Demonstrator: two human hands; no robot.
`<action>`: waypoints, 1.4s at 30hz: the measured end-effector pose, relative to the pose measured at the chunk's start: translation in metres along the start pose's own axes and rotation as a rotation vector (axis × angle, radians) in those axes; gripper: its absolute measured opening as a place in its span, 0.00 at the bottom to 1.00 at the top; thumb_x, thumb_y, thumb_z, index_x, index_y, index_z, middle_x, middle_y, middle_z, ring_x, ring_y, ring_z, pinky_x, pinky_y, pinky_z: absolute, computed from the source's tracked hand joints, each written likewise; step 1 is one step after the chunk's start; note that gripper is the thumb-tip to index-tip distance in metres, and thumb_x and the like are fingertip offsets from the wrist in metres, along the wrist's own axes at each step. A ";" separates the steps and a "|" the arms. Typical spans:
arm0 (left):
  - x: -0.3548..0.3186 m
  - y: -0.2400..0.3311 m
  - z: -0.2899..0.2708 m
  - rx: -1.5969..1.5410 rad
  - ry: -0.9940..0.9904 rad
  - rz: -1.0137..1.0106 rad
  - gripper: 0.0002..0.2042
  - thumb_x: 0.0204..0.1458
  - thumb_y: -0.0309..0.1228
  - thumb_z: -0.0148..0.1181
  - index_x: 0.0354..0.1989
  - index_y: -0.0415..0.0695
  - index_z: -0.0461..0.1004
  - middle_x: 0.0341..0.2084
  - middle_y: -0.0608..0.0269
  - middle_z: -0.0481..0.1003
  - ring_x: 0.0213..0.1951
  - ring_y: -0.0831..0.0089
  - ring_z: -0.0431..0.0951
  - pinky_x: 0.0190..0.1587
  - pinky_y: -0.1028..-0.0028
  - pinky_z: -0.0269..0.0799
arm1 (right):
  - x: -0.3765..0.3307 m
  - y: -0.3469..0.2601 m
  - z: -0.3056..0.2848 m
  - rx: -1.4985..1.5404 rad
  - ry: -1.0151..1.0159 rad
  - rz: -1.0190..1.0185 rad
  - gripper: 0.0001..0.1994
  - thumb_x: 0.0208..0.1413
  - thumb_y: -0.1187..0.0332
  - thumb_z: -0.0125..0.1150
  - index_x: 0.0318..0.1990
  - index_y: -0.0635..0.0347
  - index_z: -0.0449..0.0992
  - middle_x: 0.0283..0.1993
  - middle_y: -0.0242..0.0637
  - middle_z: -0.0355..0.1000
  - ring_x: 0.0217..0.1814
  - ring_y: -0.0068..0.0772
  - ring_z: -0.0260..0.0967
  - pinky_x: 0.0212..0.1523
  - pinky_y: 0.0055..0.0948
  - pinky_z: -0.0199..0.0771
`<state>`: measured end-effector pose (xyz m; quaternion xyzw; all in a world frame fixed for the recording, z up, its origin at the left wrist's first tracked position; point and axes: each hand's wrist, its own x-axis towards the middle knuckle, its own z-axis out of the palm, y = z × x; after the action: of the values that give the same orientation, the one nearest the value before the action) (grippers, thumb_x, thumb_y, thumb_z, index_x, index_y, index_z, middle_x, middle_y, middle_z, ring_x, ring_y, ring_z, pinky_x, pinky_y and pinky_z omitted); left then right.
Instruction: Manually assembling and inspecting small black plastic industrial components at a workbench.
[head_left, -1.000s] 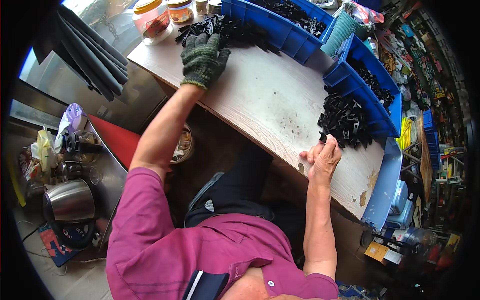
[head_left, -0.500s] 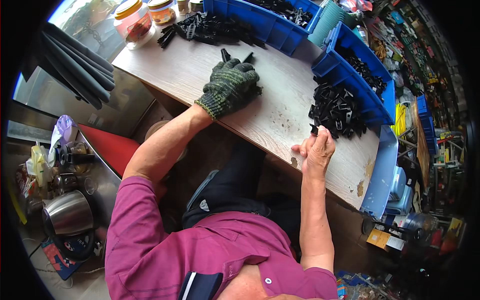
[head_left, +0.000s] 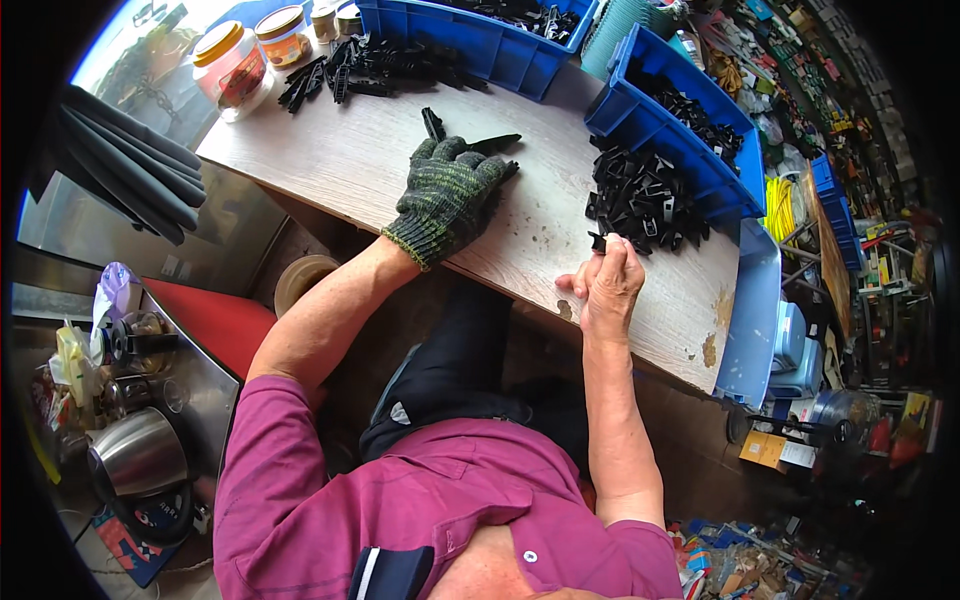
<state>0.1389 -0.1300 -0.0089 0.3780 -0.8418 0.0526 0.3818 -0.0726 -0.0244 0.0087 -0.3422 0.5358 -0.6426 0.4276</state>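
My left hand [head_left: 447, 195], in a dark green-black knit glove, is closed over the worktable near its front edge. Long black plastic pieces [head_left: 497, 143] stick out past its fingers, one pointing up and another slanting right; their other ends are hidden by the glove. My bare right hand [head_left: 610, 290] pinches a small black plastic clip [head_left: 599, 242] between thumb and forefinger. That clip is at the near edge of a heap of similar black clips [head_left: 650, 195] on the right part of the table.
Two blue bins [head_left: 560, 82] [head_left: 690, 150] of black parts stand along the far and right sides of the pale table [head_left: 350, 170]. More long black pieces [head_left: 375, 65] lie at the far left, beside lidded jars [head_left: 230, 70]. A steel kettle [head_left: 140, 450] sits at lower left.
The view has swung slightly. My left hand has shifted a little nearer and to the right, and one piece in it now slants further right. My right hand stays at the clip heap.
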 end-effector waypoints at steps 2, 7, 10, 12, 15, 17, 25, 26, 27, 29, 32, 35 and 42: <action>0.001 0.002 -0.001 0.025 -0.036 -0.042 0.08 0.53 0.36 0.62 0.38 0.48 0.79 0.33 0.58 0.78 0.41 0.52 0.75 0.46 0.50 0.66 | 0.000 -0.002 0.001 0.018 0.007 0.007 0.16 0.67 0.61 0.49 0.26 0.57 0.63 0.10 0.26 0.52 0.09 0.20 0.49 0.15 0.30 0.75; 0.005 0.010 -0.005 0.068 -0.035 -0.057 0.08 0.53 0.35 0.62 0.38 0.46 0.78 0.35 0.57 0.77 0.41 0.50 0.75 0.43 0.50 0.68 | 0.001 0.002 -0.003 0.019 0.018 -0.006 0.16 0.67 0.62 0.49 0.26 0.57 0.63 0.10 0.27 0.52 0.09 0.20 0.49 0.15 0.31 0.75; 0.000 0.028 -0.011 -0.074 -0.122 -0.084 0.13 0.50 0.30 0.62 0.46 0.47 0.79 0.32 0.56 0.76 0.38 0.56 0.76 0.39 0.56 0.71 | -0.001 0.000 -0.002 -0.004 0.014 -0.001 0.16 0.67 0.58 0.49 0.29 0.56 0.65 0.11 0.24 0.48 0.10 0.21 0.48 0.17 0.33 0.77; -0.005 0.052 -0.013 -0.285 -0.182 -0.085 0.13 0.54 0.28 0.62 0.48 0.43 0.78 0.36 0.52 0.79 0.39 0.54 0.80 0.40 0.61 0.76 | -0.002 -0.002 -0.002 0.012 0.041 -0.003 0.16 0.67 0.57 0.48 0.29 0.57 0.65 0.11 0.24 0.48 0.10 0.21 0.48 0.17 0.34 0.77; -0.013 0.072 -0.003 -0.575 -0.110 -0.197 0.11 0.58 0.27 0.60 0.49 0.40 0.78 0.39 0.49 0.81 0.42 0.50 0.81 0.46 0.63 0.77 | -0.001 0.000 -0.002 0.039 0.078 -0.008 0.16 0.67 0.57 0.47 0.29 0.58 0.65 0.11 0.24 0.47 0.10 0.21 0.48 0.17 0.36 0.78; -0.014 0.078 0.006 -0.776 -0.111 -0.216 0.12 0.58 0.33 0.59 0.47 0.41 0.78 0.40 0.50 0.80 0.43 0.50 0.80 0.46 0.59 0.76 | -0.002 -0.001 0.000 0.066 0.097 -0.018 0.16 0.67 0.57 0.47 0.29 0.58 0.65 0.10 0.25 0.47 0.09 0.22 0.49 0.17 0.36 0.78; -0.007 0.086 0.016 -0.890 -0.206 -0.336 0.10 0.62 0.28 0.56 0.48 0.38 0.77 0.39 0.50 0.80 0.42 0.58 0.82 0.45 0.66 0.76 | -0.006 -0.003 -0.002 -0.006 0.057 0.014 0.16 0.68 0.59 0.48 0.29 0.59 0.63 0.10 0.29 0.55 0.08 0.22 0.53 0.16 0.30 0.75; -0.007 0.089 0.019 -0.871 -0.187 -0.394 0.11 0.63 0.29 0.55 0.49 0.40 0.76 0.38 0.53 0.80 0.40 0.62 0.82 0.43 0.67 0.76 | -0.007 -0.001 -0.003 -0.017 0.043 -0.019 0.16 0.67 0.60 0.50 0.28 0.58 0.63 0.10 0.29 0.56 0.09 0.22 0.55 0.16 0.29 0.74; -0.007 0.095 0.021 -0.875 -0.188 -0.393 0.11 0.63 0.29 0.55 0.49 0.40 0.76 0.38 0.53 0.80 0.40 0.62 0.82 0.43 0.67 0.76 | -0.007 -0.001 -0.002 -0.019 0.047 -0.019 0.16 0.67 0.60 0.50 0.28 0.58 0.63 0.10 0.29 0.56 0.09 0.22 0.55 0.16 0.29 0.74; -0.004 0.114 0.024 -0.937 -0.108 -0.547 0.13 0.63 0.35 0.53 0.52 0.44 0.74 0.40 0.49 0.79 0.42 0.49 0.80 0.43 0.57 0.75 | -0.007 -0.004 -0.001 -0.043 0.129 -0.050 0.15 0.67 0.62 0.49 0.26 0.53 0.62 0.15 0.24 0.55 0.12 0.17 0.52 0.14 0.24 0.60; -0.003 0.137 0.033 -0.924 -0.078 -0.625 0.14 0.63 0.33 0.53 0.55 0.44 0.72 0.36 0.51 0.79 0.36 0.57 0.79 0.40 0.60 0.74 | -0.008 -0.003 -0.004 -0.123 0.137 -0.084 0.15 0.66 0.63 0.50 0.24 0.52 0.62 0.20 0.20 0.56 0.20 0.13 0.50 0.20 0.21 0.54; -0.001 0.141 0.036 -0.929 -0.084 -0.618 0.13 0.63 0.30 0.55 0.54 0.42 0.73 0.33 0.54 0.79 0.32 0.65 0.79 0.37 0.65 0.75 | -0.003 0.006 -0.015 -0.163 0.140 -0.161 0.14 0.65 0.64 0.51 0.24 0.50 0.64 0.23 0.17 0.57 0.24 0.12 0.49 0.23 0.20 0.51; 0.031 0.099 0.041 -0.571 -0.037 -0.405 0.10 0.54 0.32 0.60 0.43 0.45 0.78 0.34 0.51 0.80 0.41 0.54 0.81 0.43 0.61 0.76 | 0.005 -0.006 -0.030 0.038 0.346 0.058 0.13 0.61 0.59 0.52 0.26 0.53 0.65 0.17 0.28 0.57 0.12 0.26 0.55 0.17 0.39 0.73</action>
<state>0.0334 -0.0938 0.0035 0.4161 -0.7372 -0.2686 0.4596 -0.1025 -0.0173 0.0084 -0.2029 0.5987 -0.6893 0.3538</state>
